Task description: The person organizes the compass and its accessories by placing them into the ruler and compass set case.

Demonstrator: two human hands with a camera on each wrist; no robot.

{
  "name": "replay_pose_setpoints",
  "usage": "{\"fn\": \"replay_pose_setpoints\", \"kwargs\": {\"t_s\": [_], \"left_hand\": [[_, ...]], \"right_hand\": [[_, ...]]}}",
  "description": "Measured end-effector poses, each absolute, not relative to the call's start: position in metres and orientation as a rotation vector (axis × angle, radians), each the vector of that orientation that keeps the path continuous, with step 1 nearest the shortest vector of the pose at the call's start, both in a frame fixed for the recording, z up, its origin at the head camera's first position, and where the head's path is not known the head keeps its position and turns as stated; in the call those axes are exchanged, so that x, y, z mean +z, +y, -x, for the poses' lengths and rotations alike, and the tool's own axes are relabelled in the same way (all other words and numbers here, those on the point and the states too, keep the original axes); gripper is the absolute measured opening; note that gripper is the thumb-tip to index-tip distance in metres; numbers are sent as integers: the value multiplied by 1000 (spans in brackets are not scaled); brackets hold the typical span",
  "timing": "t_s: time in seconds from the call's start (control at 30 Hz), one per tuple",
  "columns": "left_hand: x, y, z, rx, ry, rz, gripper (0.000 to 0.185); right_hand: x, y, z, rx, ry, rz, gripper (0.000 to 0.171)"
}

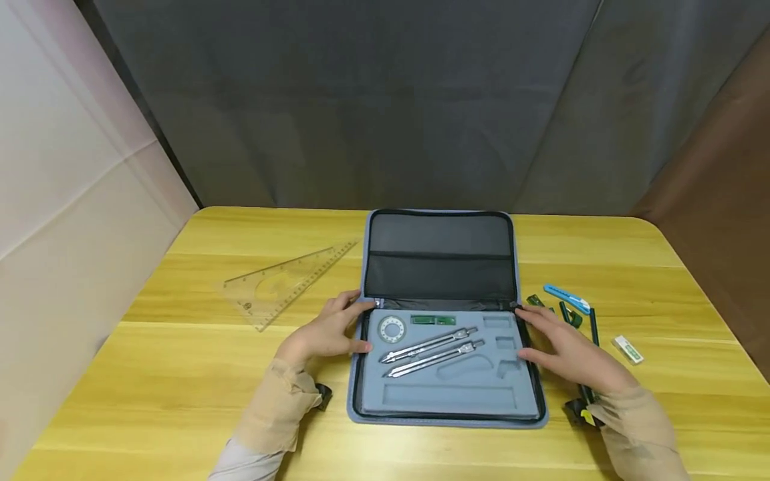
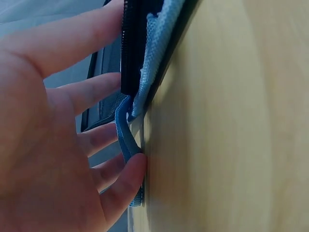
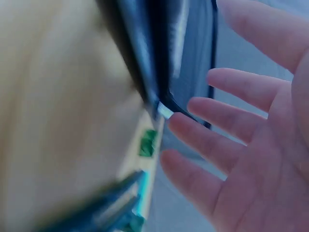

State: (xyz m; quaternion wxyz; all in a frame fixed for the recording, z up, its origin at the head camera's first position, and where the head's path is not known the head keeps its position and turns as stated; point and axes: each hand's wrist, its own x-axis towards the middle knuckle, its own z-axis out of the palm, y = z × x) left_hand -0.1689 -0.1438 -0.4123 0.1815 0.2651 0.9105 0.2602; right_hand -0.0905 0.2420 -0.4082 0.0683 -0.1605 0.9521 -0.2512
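- The open drafting case (image 1: 446, 347) lies flat mid-counter (image 1: 180, 374), holding two compasses (image 1: 430, 351).
- Left hand (image 1: 327, 331), fingers straight and apart, touches its left edge.
- Right hand (image 1: 568, 354), fingers relaxed and spread, rests at its right edge.

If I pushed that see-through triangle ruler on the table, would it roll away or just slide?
The triangle ruler would probably slide, not roll: it lies flat on the smooth wooden table and has straight edges. It looks thin and clear, like plastic, so likely light and fairly stiff. Lying that flat, it may be fiddly to lift by an edge.
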Motion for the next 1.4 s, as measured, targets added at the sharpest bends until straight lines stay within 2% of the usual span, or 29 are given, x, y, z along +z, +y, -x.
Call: {"fn": "replay_pose_setpoints", "kwargs": {"t_s": [0.27,0.5,0.73,0.93,1.4], "left_hand": [[-411,-144,167,710,2571,-737,64],[-415,-145,163,720,2582,-709,63],[-417,-143,163,717,2580,-714,63],[-416,-141,165,717,2583,-707,62],[-416,-142,167,748,2585,-709,62]], "right_hand": [[-393,258,89,-668,2960,474,50],[-388,268,84,-643,2909,288,46],[-390,280,80,-632,2859,180,29],[-390,287,81,-604,2828,100,30],[-399,275,84,-567,2813,111,17]]}}
